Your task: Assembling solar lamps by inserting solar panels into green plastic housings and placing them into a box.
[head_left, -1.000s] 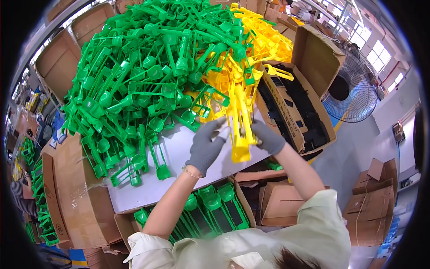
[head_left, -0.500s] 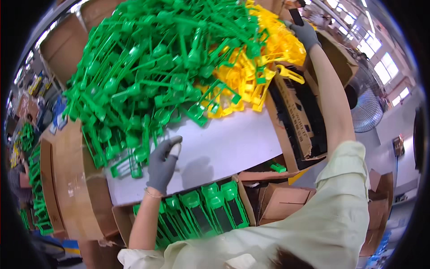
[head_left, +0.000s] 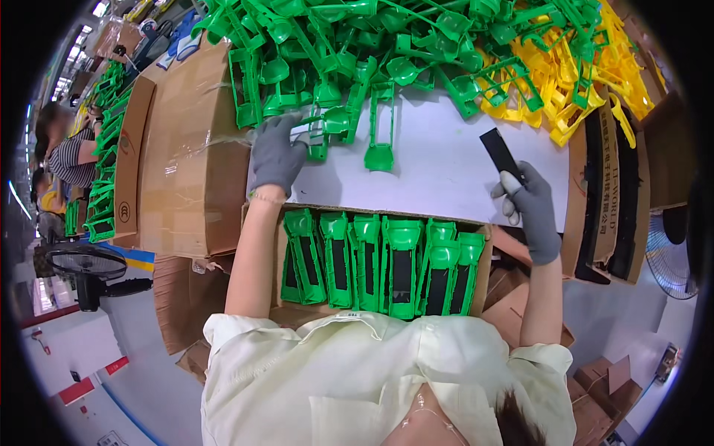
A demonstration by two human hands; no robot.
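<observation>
My gloved left hand (head_left: 277,154) is at the near edge of the green heap, its fingers closed at the end of a green plastic frame (head_left: 318,141). Part of that grip is hidden by the glove. Over the right side of the white board (head_left: 446,160), my gloved right hand (head_left: 534,212) pinches a flat black strip (head_left: 498,151), which points up and away to the left. Another green frame (head_left: 380,130) lies lengthwise on the board between the hands. Just below, a carton (head_left: 485,260) holds several upright green frames (head_left: 401,238) with black strips in them.
A heap of green frames (head_left: 312,33) covers the far side, with yellow frames (head_left: 547,82) at its right. An open box of black strips (head_left: 595,201) stands on the right. Left are a large carton (head_left: 178,156), a black fan (head_left: 89,267) and a person in stripes (head_left: 73,160).
My right hand has come back from the far right box area to the board, carrying the black strip. My left hand has moved onto a green frame. The view has swung.
</observation>
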